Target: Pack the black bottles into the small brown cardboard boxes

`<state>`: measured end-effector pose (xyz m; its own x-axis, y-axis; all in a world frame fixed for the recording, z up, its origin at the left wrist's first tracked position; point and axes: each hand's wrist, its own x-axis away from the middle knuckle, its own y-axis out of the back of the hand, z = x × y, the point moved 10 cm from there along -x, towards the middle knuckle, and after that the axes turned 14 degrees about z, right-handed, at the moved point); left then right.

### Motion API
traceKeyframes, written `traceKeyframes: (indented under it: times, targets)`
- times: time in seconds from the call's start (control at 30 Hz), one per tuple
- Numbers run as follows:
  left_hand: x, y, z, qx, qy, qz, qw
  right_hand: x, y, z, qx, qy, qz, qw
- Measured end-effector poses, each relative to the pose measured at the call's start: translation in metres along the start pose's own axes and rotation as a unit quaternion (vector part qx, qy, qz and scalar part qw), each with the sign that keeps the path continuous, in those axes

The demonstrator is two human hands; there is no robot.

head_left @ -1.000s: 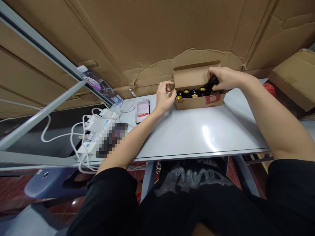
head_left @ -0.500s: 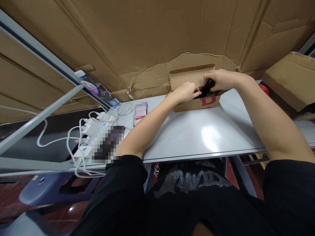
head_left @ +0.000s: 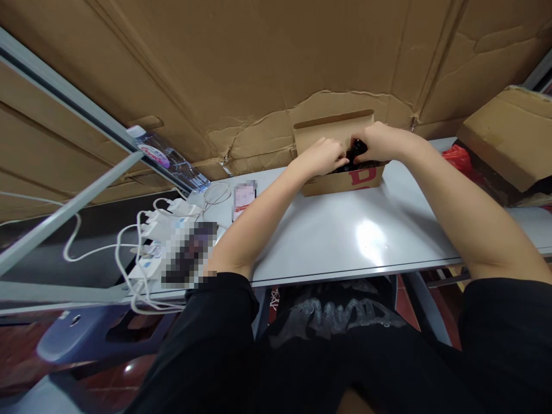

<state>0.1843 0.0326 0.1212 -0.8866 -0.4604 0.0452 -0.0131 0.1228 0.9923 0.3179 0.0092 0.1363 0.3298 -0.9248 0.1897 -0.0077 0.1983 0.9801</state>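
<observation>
1. Nearest you is your black shirt [head_left: 345, 356], with pale lettering across it that cannot be read surely.
2. Beyond it runs the straight front edge of the tabletop [head_left: 319, 247]; a wide, shiny stretch gives you room between that edge and the small box.
3. To your left, white cords [head_left: 118, 250] loop from the power strip [head_left: 146, 267] near the edge, and a slanting metal bar [head_left: 71, 201] bounds that side.
4. A phone [head_left: 244, 194] lies beside your left forearm, its screen blurred.
5. The small box [head_left: 328, 186] sits toward the back, a red "D" on its front, more red print below.
6. Inside are black pieces [head_left: 342, 169], mostly hidden by your hands.
7. Your left hand [head_left: 324, 156] is over the box's left half, fingers curled; you cannot tell whether it grips anything.
8. Your right hand [head_left: 375, 141] pinches a tilted black piece [head_left: 359, 148] between thumb and fingers.
9. Behind them stands the raised lid [head_left: 332, 127].
10. Back left, a water bottle [head_left: 179, 164] leans, its pink-and-white label unclear.
11. Far right sits a larger carton [head_left: 511, 138], red plastic [head_left: 457, 158] beside it.
</observation>
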Motion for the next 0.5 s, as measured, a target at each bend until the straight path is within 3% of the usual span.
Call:
traceKeyframes:
  times: [0.17, 0.33, 0.5]
  targets:
    - [0.0, 0.002, -0.002, 0.014, -0.017, -0.001, 1.0, 0.007, 0.0, 0.02, 0.033, -0.056, 0.002, 0.998]
    - [0.0, 0.001, 0.0, 0.024, -0.021, -0.008, 0.999, 0.009, -0.003, 0.022, 0.034, -0.073, 0.021, 0.997]
    - [0.025, 0.016, 0.008, 0.085, -0.023, -0.072, 0.994, 0.011, 0.0, 0.023, 0.06, -0.058, 0.041, 0.996]
